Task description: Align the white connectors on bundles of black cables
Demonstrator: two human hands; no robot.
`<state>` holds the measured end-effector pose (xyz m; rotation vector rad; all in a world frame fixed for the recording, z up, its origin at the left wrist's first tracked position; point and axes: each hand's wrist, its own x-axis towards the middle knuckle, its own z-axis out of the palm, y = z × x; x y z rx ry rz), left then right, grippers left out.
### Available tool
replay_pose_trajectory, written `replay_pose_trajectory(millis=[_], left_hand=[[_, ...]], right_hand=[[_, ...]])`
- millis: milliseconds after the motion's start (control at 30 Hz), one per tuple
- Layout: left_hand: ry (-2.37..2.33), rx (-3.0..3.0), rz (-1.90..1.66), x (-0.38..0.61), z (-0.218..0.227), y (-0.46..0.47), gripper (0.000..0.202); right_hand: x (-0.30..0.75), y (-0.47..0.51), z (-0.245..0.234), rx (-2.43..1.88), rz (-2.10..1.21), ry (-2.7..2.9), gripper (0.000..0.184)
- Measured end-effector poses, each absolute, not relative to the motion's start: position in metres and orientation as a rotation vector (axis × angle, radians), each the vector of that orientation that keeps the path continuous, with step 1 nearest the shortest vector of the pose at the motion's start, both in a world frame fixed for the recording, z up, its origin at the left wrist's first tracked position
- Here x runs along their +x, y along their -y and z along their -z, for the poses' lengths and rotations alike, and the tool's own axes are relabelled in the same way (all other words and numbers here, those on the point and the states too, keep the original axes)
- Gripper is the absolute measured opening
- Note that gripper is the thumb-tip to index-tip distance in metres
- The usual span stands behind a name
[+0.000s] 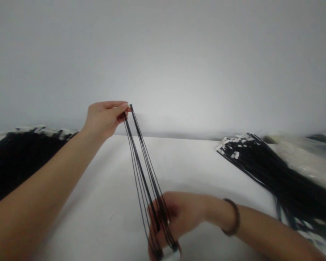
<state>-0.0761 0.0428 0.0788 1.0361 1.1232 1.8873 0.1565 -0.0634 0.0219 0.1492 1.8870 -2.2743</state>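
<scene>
Black cords (140, 165): left grip (104, 116) pinching top; right grip (176, 214) closure unclear; white tag (171, 255) unreadable.

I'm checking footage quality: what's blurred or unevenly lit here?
Head view: the wall is brightest right of centre, dimmer toward the corners; head view: the right hand and the lower ends of the black cords look blurrier than the left hand.

The left hand (107, 117) pinches black cords (137, 156) at ten o'clock, the right hand (180, 217) holding them at six. Bundles (271, 166) lie at nine and four.
</scene>
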Motion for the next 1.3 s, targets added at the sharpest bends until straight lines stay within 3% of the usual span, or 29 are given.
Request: replay_pose_trajectory(millis=[200, 400, 633, 967, 1133, 1300], left_hand=[[-1.178, 1.023, -1.848, -0.072, -0.078, -0.041, 0.010], [-1.169, 0.990, -1.826, -0.067, -0.084, -0.036, 0.006], [-1.050, 1.065, -1.886, -0.064, -0.103, -0.024, 0.006], [-1.020, 1.104, -1.890, -0.062, -0.106, -0.021, 0.009], [-1.061, 1.080, -1.912, -0.064, -0.104, -0.023, 0.011], [-1.174, 1.013, -1.841, -0.068, -0.099, -0.025, 0.010]], right_hand=[[0.155, 0.068, -0.025, 0.240, 2.163, -2.049, 0.011], [0.153, 0.073, 0.001, 0.425, 2.495, -1.654, 0.017], [0.148, 0.076, -0.008, 0.479, 2.514, -1.576, 0.014], [0.154, 0.076, -0.001, 0.293, 2.330, -1.702, 0.028], [0.149, 0.077, -0.008, 0.462, 2.179, -1.734, 0.033], [0.148, 0.080, -0.022, 0.620, 1.941, -1.859, 0.027]])
